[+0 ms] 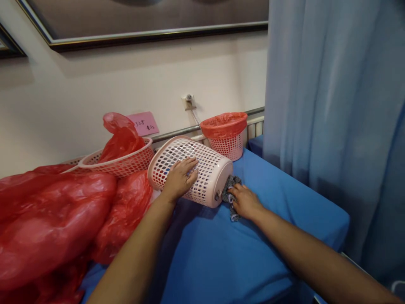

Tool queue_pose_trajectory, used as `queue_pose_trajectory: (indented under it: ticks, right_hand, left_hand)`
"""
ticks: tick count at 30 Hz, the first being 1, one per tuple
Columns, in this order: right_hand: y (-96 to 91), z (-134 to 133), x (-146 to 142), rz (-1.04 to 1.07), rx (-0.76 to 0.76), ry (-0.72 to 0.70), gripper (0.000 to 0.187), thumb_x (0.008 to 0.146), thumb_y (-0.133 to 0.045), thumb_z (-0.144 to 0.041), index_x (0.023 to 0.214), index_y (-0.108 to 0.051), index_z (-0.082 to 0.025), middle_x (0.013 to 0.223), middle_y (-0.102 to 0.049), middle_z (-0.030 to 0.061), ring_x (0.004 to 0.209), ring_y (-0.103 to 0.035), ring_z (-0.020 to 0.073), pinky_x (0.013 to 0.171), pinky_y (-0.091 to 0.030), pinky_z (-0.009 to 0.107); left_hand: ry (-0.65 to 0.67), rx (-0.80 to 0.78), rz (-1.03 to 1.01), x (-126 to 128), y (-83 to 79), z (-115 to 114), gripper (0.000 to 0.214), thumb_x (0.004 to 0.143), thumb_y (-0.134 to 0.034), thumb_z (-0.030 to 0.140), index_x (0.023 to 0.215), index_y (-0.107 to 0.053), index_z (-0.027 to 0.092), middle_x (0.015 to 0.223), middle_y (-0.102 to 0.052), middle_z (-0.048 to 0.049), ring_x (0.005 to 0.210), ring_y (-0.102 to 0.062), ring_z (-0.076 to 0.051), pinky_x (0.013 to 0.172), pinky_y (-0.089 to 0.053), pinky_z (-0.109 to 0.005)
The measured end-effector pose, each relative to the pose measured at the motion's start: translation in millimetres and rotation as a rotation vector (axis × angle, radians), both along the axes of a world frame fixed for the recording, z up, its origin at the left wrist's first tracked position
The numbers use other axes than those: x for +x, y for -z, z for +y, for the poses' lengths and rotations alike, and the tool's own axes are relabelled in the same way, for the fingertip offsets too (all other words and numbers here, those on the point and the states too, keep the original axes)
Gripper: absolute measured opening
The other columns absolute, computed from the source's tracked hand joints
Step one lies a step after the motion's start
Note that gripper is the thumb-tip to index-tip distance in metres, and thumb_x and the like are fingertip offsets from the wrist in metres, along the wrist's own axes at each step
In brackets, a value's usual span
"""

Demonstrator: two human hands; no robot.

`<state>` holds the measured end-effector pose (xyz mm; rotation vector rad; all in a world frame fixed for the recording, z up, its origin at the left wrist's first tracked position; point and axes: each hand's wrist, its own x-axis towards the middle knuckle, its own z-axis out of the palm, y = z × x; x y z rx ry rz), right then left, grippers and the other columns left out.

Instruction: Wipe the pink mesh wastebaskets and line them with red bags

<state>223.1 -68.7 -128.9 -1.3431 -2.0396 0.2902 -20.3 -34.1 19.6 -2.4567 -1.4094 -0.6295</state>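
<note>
A pale pink plastic waste basket [202, 169] with a perforated wall lies on its side on the blue-covered bed [202, 253], its base turned to the right. My left hand [181, 177] rests on top of its wall, fingers stretched and spread over the holes. Against the base, my right hand [246, 200] presses a grey cloth [230, 192], which is bunched under the fingers. Part of the cloth hangs below the hand onto the bed cover.
Behind stands an upright basket [226, 145] lined with a red bag. Red plastic bags [57, 211] are heaped at left, beside another pink basket [126, 162] with a red bag in it. A blue curtain [329, 105] hangs at right. A metal rail [177, 134] runs along the wall.
</note>
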Motion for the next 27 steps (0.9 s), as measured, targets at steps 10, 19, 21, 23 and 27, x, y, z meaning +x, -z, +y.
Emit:
queue_pose_trajectory:
  ticks: [10,19,21,23,27]
  right_hand:
    - [1.1,3,-3,0.160,0.146,0.041,0.054,0.083,-0.055,-0.014,0.136,-0.058,-0.021,0.134,-0.055,0.0116,0.123,-0.053,0.0263,0.106,-0.046,0.043]
    - [-6.0,10,0,0.353,0.155,0.229,0.051,0.088,-0.048,-0.016,0.139,-0.051,-0.017,0.132,-0.054,0.0131,0.125,-0.052,0.0241,0.109,-0.043,0.039]
    - [-8.4,7,-3,0.354,0.253,0.178,0.053,0.087,-0.050,-0.017,0.140,-0.051,-0.019,0.135,-0.052,0.0129,0.126,-0.050,0.0255,0.109,-0.042,0.042]
    - [-6.7,2,-5,0.242,0.226,0.088,0.051,0.083,-0.054,-0.015,0.134,-0.056,-0.020,0.131,-0.055,0.0119,0.121,-0.052,0.0268,0.105,-0.046,0.043]
    - [0.6,-1,-3,0.035,0.024,0.039,0.044,0.078,-0.056,-0.010,0.119,-0.066,-0.024,0.117,-0.063,0.0088,0.109,-0.057,0.0255,0.098,-0.049,0.040]
  left_hand:
    - [-0.002,-0.001,-0.014,-3,3.9,0,0.044,0.095,-0.046,0.037,0.134,-0.062,0.023,0.144,-0.061,-0.0081,0.137,-0.052,-0.026,0.118,-0.034,-0.051]
    - [-0.009,0.001,-0.008,-2,3.5,-2,0.045,0.095,-0.045,0.037,0.133,-0.062,0.021,0.144,-0.060,-0.0092,0.137,-0.053,-0.026,0.118,-0.034,-0.051]
    - [-0.007,0.002,-0.008,-3,4.0,-1,0.044,0.095,-0.046,0.037,0.133,-0.063,0.021,0.143,-0.061,-0.0087,0.137,-0.052,-0.026,0.118,-0.034,-0.049]
    - [-0.003,0.005,-0.004,-4,4.8,0,0.045,0.095,-0.045,0.037,0.133,-0.062,0.021,0.143,-0.061,-0.0090,0.137,-0.053,-0.026,0.117,-0.035,-0.049]
    - [0.001,0.006,-0.006,-6,6.2,0,0.044,0.096,-0.045,0.038,0.133,-0.062,0.022,0.144,-0.060,-0.0089,0.137,-0.052,-0.025,0.117,-0.035,-0.050]
